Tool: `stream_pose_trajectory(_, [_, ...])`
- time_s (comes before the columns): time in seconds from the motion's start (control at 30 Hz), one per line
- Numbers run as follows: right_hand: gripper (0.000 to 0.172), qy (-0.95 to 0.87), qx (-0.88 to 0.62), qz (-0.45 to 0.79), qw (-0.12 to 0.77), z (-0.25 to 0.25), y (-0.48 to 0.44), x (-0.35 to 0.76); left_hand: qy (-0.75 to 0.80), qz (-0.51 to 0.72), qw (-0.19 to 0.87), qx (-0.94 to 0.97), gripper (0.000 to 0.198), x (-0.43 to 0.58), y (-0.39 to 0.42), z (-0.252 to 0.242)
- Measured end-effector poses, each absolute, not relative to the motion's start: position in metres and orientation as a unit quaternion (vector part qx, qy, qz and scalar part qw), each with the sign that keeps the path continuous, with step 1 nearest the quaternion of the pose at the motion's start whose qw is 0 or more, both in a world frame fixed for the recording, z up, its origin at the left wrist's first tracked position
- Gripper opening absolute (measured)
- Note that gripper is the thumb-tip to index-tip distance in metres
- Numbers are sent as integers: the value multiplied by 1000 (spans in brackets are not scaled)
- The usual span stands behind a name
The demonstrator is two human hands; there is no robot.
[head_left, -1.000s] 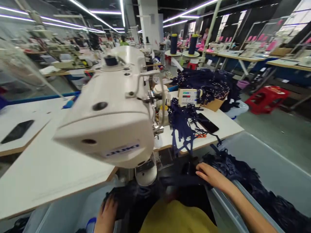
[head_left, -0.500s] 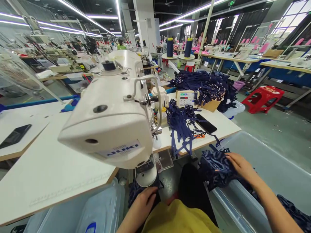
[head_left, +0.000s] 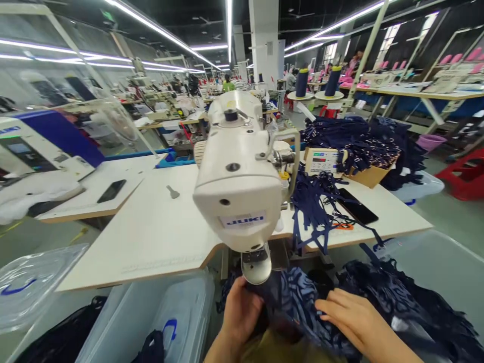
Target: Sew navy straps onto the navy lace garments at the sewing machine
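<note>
A dark blue garment piece with a wavy lighter-blue pattern [head_left: 298, 295] lies bunched over my lap, just below the front of a white JUKI sewing machine [head_left: 237, 201]. My left hand [head_left: 242, 308] is beside the machine's rounded metal plate [head_left: 257, 270], its fingers curled on dark cloth at the piece's left side. On the right side of the piece, my right hand [head_left: 350, 317] grips the patterned cloth, thumb hidden. Further right, more navy patterned pieces [head_left: 401, 297] are heaped at a clear plastic bin [head_left: 449, 257].
Navy straps [head_left: 313, 206] hang over the table edge beside a black phone [head_left: 357, 205] and a control panel [head_left: 321, 160]. Behind them rises a big pile of navy straps with metal rings [head_left: 351, 143]. Another plastic bin [head_left: 151, 302] stands below the white table [head_left: 159, 227] on the left.
My right hand has moved left from the bin's edge to my lap, bringing patterned cloth with it. My left hand has stayed near the machine front. The view has turned left.
</note>
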State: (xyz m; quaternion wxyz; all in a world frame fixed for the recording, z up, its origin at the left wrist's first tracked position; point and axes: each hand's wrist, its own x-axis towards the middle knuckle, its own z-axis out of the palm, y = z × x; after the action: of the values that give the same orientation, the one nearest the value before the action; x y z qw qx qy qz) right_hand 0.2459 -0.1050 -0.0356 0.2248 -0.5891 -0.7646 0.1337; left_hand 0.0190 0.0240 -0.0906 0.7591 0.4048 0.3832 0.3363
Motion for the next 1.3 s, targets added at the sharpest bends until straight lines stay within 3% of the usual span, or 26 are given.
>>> stream_pose_trajectory(0.17, [20,-746,-603,149,239,-73,-85,239,470,392,664,429,42,-38,38,-70])
stream_pose_trajectory(0.33, [47,-711,-537,333,308,-42,-64,192,438,290,584,619,35,-46,0,-30])
stream_pose_trajectory(0.4, [40,-697,-500,403,319,-26,-59,171,390,244,523,717,29,-38,-9,-11])
stream_pose_trajectory(0.47, [22,-677,-499,434,322,-17,-55,159,334,211,443,805,28,-29,-10,6])
stream_pose_trajectory(0.53, [19,-661,-510,438,333,-15,-53,157,323,228,378,837,28,-22,-6,18])
stream_pose_trajectory(0.67, [23,-636,-510,439,377,-18,-54,169,392,321,408,760,16,-12,4,26])
stream_pose_trajectory(0.83, [27,-584,-574,408,402,-11,-45,177,399,304,440,745,19,-3,8,14])
stream_pose_trajectory(0.9, [30,-573,-611,376,396,-9,-34,177,416,345,343,769,21,-3,11,8])
stream_pose_trajectory(1.03, [27,-590,-622,331,394,-10,-9,178,353,384,26,853,23,-7,17,5])
stream_pose_trajectory(1.17, [21,-584,-614,348,400,-15,8,180,262,233,-35,936,30,-12,18,1])
stream_pose_trajectory(1.3, [26,-577,-612,357,406,-22,6,188,291,209,-71,931,30,-16,17,-14])
